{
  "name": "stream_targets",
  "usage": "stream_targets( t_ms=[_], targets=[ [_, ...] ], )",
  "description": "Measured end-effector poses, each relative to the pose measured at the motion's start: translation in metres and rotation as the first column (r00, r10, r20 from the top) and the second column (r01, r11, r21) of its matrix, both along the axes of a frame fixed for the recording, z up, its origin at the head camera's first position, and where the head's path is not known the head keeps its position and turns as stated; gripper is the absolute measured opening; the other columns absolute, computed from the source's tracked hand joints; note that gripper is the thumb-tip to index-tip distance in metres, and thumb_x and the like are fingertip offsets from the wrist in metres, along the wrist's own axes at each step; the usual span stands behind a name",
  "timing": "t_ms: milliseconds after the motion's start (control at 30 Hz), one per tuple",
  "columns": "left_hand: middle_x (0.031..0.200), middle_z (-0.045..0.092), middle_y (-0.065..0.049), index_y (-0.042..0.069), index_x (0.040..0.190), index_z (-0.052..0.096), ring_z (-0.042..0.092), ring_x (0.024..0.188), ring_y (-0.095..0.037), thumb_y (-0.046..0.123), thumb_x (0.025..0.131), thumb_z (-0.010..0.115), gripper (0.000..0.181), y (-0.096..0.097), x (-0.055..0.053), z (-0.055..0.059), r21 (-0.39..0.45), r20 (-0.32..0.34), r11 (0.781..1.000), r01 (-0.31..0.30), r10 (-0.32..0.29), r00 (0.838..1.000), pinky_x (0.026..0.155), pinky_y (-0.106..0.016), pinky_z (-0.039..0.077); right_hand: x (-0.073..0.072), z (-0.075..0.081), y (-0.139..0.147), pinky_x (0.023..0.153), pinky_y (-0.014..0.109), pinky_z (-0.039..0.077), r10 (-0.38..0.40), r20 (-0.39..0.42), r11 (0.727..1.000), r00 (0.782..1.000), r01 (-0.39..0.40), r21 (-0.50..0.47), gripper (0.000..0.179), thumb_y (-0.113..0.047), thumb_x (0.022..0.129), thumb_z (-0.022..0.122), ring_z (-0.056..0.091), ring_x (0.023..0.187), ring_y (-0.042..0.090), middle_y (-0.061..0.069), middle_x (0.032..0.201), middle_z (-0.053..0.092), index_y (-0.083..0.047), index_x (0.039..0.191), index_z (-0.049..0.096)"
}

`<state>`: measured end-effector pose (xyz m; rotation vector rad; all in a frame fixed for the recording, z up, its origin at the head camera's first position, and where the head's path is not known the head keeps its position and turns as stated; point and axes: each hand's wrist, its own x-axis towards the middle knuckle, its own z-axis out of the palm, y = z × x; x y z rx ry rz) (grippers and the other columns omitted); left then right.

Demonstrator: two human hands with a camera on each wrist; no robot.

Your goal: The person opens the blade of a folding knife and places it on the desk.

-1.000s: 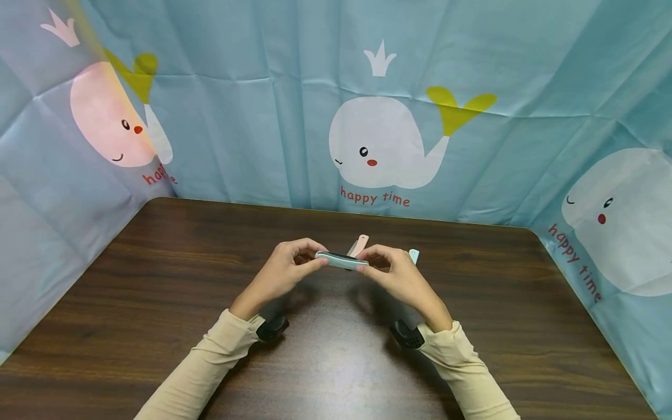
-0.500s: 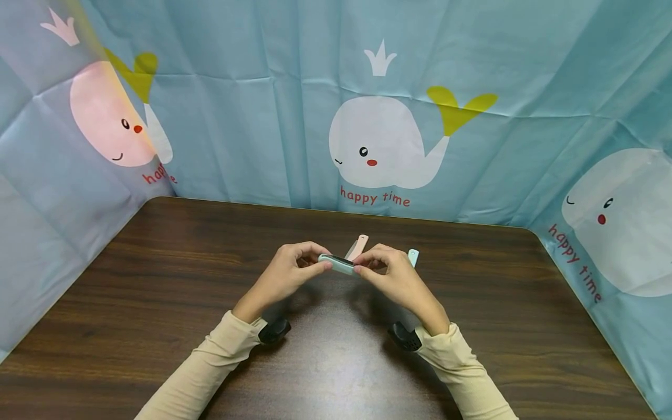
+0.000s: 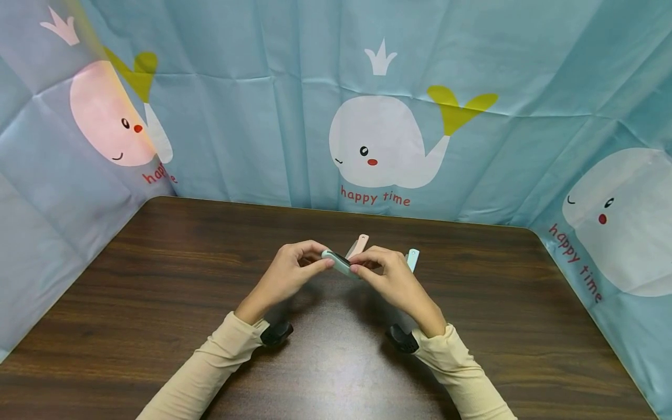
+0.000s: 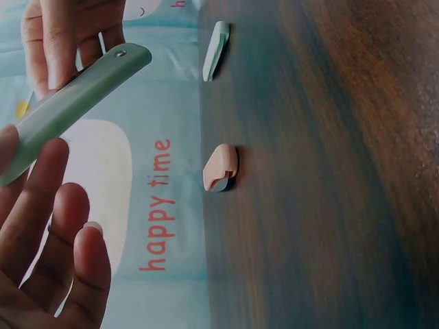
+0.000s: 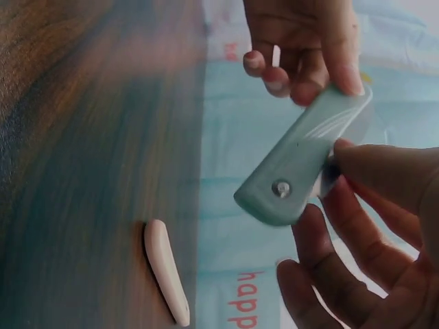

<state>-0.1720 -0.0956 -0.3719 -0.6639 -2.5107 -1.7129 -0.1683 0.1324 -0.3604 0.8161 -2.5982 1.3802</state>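
Observation:
Both hands hold a pale green folding knife (image 3: 340, 265) above the middle of the table. My left hand (image 3: 291, 269) pinches one end of its handle between thumb and fingers. My right hand (image 3: 392, 275) grips near the rivet end, with a fingertip at the blade side in the right wrist view. There, a grey blade (image 5: 362, 127) shows along the edge of the green handle (image 5: 285, 171). Just behind the hands lies a pink folding knife (image 3: 360, 245), its blade partly out of the handle. A second green folding knife (image 3: 413, 259) lies behind my right hand, partly hidden.
The brown wooden table (image 3: 157, 280) spreads out around both arms. Along its back and sides hangs a light blue curtain (image 3: 236, 134) with whale prints. Each wrist carries a black camera, such as the left wrist camera (image 3: 276, 333).
The held knife has turned, its right end swinging down and toward the person. My right hand has shifted slightly left, and more of the second green knife shows. The knives on the table stay put.

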Motion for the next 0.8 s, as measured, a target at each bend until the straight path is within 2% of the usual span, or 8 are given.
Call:
stream_targets(
  t_ms=[100,267,600,800],
  targets=[
    [0.09,0.075,-0.011,0.007,0.1,0.07,0.066,0.073,-0.015,0.017,0.092,0.072,0.013,0.001,0.0011,-0.0003,-0.022,-0.018,1.0,0.014,-0.015,1.0,0.066,-0.024,0.052,0.001,-0.0007,-0.0025,0.074,0.029,0.059,0.012,-0.018,1.0,1.0,-0.013,-0.018,0.014,-0.011,0.089,0.073,0.067,0.084,0.012,0.005,0.097,0.074,-0.006,0.101,0.076],
    [0.089,0.075,-0.008,0.007,0.099,0.069,0.068,0.077,-0.025,0.017,0.093,0.071,0.011,0.0016,0.003,0.0007,-0.048,-0.04,0.998,0.031,-0.033,0.999,0.067,-0.025,0.053,0.002,-0.0022,-0.0044,0.069,0.025,0.057,0.008,-0.092,1.0,0.996,-0.009,-0.012,0.011,-0.01,0.088,0.074,0.067,0.08,0.011,0.005,0.093,0.075,-0.005,0.098,0.077],
    [0.092,0.076,-0.016,0.006,0.101,0.069,0.069,0.075,-0.029,0.015,0.093,0.07,0.013,0.0016,0.0013,0.0026,-0.082,-0.001,0.995,0.049,-0.05,0.999,0.061,-0.022,0.048,0.0008,-0.0074,-0.0075,0.068,0.023,0.055,-0.027,-0.192,0.999,0.981,0.033,0.029,0.006,-0.008,0.089,0.073,0.063,0.078,0.011,0.004,0.089,0.072,-0.004,0.093,0.074],
    [0.092,0.076,-0.016,0.004,0.103,0.068,0.069,0.078,-0.034,0.014,0.093,0.069,0.013,0.0015,0.0007,-0.0002,-0.095,0.003,0.994,0.06,-0.06,0.998,0.063,-0.022,0.05,0.0003,-0.0076,-0.006,0.069,0.024,0.052,-0.037,-0.212,0.997,0.976,0.05,0.056,0.005,-0.006,0.091,0.07,0.06,0.078,0.012,0.006,0.09,0.069,-0.003,0.094,0.071]
  ],
)
